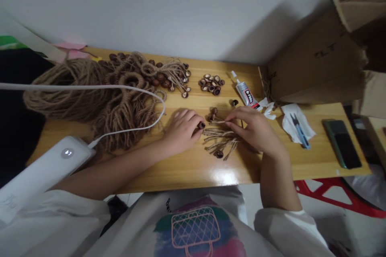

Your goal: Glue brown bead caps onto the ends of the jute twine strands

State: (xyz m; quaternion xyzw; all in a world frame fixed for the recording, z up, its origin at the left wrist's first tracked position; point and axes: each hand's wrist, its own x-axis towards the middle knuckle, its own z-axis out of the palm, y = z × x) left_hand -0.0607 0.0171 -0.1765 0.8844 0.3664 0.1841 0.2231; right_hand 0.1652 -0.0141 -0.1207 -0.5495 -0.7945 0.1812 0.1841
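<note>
My left hand [184, 131] rests on the table, its fingers closed around a small hollow brown nutshell [201, 125] whose dark opening faces right. My right hand [251, 126] pinches the end of a thin jute cord [219, 122] between thumb and fingertips, just right of that shell. Below the right fingers lies a fan of loose jute cords [217, 135], with one nutshell [219, 154] at its near side. Brown shells [214, 111] sit just beyond the pinched cord, and another shell [234, 103] lies farther back.
A pile of hollow shells [212, 84] lies behind my hands, beside a B-7000 glue tube [246, 93]. Jute bundles [126, 108] fill the left, crossed by a white cable [135, 129] from a power bank [51, 168]. Rightward are nippers [300, 130], a phone [342, 143] and a carton [313, 56].
</note>
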